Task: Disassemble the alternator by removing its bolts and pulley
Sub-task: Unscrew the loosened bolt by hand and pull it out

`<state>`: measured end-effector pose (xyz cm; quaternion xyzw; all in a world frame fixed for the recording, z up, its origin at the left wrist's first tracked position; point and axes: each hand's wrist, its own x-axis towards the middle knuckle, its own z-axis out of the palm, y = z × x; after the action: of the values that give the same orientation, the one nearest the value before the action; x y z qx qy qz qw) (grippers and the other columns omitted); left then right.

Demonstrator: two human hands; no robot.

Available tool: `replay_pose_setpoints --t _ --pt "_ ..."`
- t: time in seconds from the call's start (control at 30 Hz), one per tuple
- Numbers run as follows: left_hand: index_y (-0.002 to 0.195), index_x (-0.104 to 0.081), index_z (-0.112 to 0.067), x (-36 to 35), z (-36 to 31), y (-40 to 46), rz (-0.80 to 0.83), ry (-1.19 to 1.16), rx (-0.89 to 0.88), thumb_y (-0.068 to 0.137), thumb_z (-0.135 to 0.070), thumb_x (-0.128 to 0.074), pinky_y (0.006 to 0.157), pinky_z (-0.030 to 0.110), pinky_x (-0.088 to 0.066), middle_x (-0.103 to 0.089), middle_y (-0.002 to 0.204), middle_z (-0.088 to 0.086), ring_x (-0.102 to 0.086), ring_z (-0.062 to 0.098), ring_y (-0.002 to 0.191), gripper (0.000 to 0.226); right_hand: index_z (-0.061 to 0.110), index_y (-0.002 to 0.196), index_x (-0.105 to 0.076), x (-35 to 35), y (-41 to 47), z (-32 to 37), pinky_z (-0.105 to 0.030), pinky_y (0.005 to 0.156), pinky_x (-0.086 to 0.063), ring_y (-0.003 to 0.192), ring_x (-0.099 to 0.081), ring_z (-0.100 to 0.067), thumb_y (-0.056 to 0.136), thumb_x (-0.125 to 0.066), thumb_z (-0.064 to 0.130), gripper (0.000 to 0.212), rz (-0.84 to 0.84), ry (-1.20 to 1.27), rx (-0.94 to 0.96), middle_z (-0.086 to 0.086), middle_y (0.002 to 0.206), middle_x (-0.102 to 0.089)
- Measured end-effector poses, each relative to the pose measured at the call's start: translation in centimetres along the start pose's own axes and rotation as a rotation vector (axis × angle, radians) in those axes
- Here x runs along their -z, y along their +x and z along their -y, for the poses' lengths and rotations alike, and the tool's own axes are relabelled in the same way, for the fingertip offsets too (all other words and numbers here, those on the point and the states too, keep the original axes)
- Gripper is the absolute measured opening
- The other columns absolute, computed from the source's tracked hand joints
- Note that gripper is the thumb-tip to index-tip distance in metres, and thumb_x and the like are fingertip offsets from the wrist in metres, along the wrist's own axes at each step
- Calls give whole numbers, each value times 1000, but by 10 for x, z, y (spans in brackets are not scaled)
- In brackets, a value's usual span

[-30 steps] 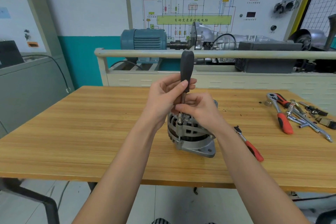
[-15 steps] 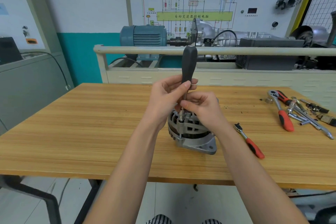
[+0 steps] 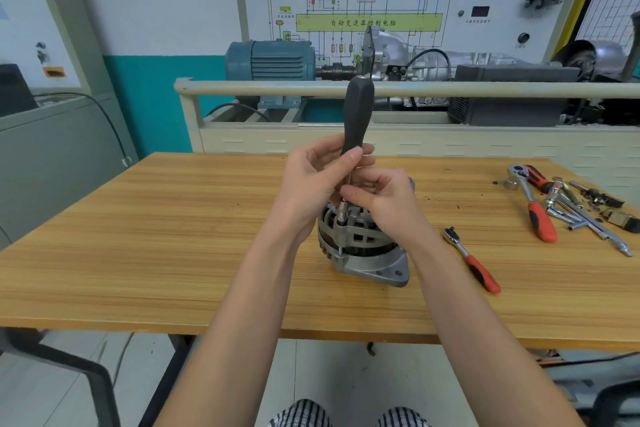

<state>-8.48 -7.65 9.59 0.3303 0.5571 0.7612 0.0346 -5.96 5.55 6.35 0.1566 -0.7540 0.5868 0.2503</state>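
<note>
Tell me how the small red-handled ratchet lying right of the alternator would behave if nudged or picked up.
The small ratchet looks like rigid steel, so it probably won't flex. It lies flat on the wooden table, with a flattish head, so it would likely slide or pivot rather than roll. The red grip appears rubbery, probably not slippery.

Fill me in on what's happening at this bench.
A person is taking apart an alternator standing on the wooden table. The left hand grips the lower end of a black-handled driver held upright, its socket seated on a bolt at the housing's top. The right hand pinches the shaft near the socket. Two red-handled ratchets lie unused to the right.
</note>
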Motion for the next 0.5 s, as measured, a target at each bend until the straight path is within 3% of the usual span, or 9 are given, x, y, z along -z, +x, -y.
replay_pose_setpoints --t 0.13,0.27,0.4,0.5 --pt "104 -67 -5 0 -1 2 -74 -30 -3 84 6 -65 70 26 -56 -74 91 8 -72 19 83 23 14 84 -70 2 0 3 -19 74 -52 76 -70 -10 87 -62 -5 21 51 16 -7 5 74 -73" --pt "106 -64 1 2 1 3 -170 -25 -27 73 7 -75 75 27 -54 -70 92 10 -68 17 83 35 17 83 -70 -3 0 3 -15 70 -50 71 -65 -4 77 -76 1 19 29 10 -3 10 71 -70" --pt "114 -62 2 4 -2 1 -73 -39 -9 75 -8 -73 89 35 -54 -70 100 11 -67 23 98 41 19 81 -71 -2 1 0 -18 72 -52 72 -69 -7 80 -72 -1 20 19 -30 -7 9 71 -72" --pt "112 -64 -5 6 -3 1 22 -8 -6 92 -4 -57 79 35 -55 -71 103 10 -68 22 100 21 13 82 -70 -1 1 0 -18 73 -51 74 -70 -9 86 -64 -4 19 48 -53 -5 6 72 -72"
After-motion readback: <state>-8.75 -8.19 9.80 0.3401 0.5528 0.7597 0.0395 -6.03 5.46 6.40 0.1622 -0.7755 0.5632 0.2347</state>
